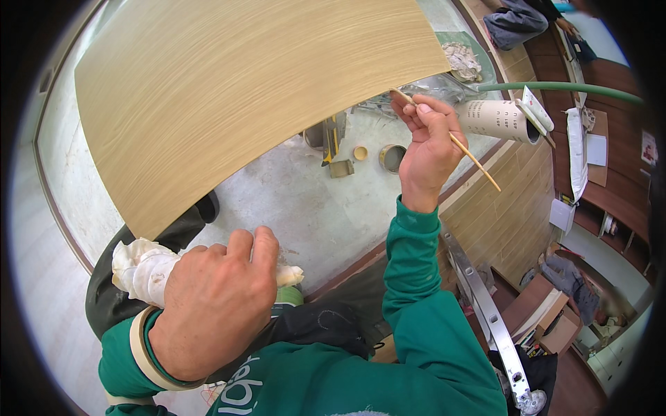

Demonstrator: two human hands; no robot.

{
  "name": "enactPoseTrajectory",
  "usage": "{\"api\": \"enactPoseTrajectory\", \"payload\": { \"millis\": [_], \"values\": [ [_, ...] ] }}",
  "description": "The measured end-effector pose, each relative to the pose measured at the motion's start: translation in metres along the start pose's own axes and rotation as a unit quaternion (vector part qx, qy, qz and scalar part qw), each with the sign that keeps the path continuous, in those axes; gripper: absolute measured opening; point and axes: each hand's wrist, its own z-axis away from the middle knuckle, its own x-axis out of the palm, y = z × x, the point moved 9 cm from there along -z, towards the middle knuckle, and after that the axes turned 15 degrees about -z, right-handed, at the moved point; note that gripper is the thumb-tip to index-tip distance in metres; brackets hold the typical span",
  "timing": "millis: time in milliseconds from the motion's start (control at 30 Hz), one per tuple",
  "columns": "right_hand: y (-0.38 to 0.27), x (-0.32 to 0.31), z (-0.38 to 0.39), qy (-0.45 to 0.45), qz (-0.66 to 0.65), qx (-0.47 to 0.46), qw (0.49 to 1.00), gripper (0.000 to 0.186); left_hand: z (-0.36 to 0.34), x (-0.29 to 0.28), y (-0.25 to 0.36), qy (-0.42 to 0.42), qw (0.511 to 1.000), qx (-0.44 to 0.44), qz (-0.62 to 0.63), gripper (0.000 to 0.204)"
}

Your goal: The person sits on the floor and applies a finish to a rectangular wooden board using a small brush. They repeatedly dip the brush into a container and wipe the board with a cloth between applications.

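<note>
My right hand (431,149) is closed in a pinch on a thin paintbrush (479,166) with a pale wooden handle. The brush's tip end is right by the edge of a large wood-grain panel (263,90); whether they touch I cannot tell. My left hand (218,298) grips a crumpled white rag (144,269) at the lower left, near the panel's front corner. A beige ring like a tape roll (142,347) sits around my left wrist. Below the panel's edge stand an open tin (393,159), a small yellowish cup (360,152) and a yellow-and-black tool (330,142).
A cardboard tube (496,119) lies right of my hand, beneath a green hose (562,87). Crumpled cloth (461,61) lies beyond. A metal ladder (485,319) slants along my right side. Other people (517,26) are at the far right, beside cardboard boxes (560,326).
</note>
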Motion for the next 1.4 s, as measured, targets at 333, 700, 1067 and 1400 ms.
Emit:
{"api": "enactPoseTrajectory", "payload": {
  "millis": [333,700,1067,1400],
  "values": [
    [-0.001,-0.010,-0.015,0.010,-0.006,-0.004,1.000,0.022,-0.002,0.002,0.000,0.001,1.000,-0.004,0.003,0.036],
    [-0.004,-0.019,-0.030,0.025,-0.013,-0.012,1.000,0.023,-0.001,0.012,-0.003,-0.060,0.997,-0.039,0.029,0.059],
    [-0.008,-0.026,-0.040,0.043,-0.061,-0.022,0.997,0.018,-0.006,0.003,0.000,-0.014,1.000,-0.006,0.002,0.039],
    [-0.014,-0.029,-0.039,0.053,-0.075,-0.020,0.996,0.019,-0.006,0.003,0.000,-0.018,1.000,-0.005,-0.003,0.041]
  ]
}}
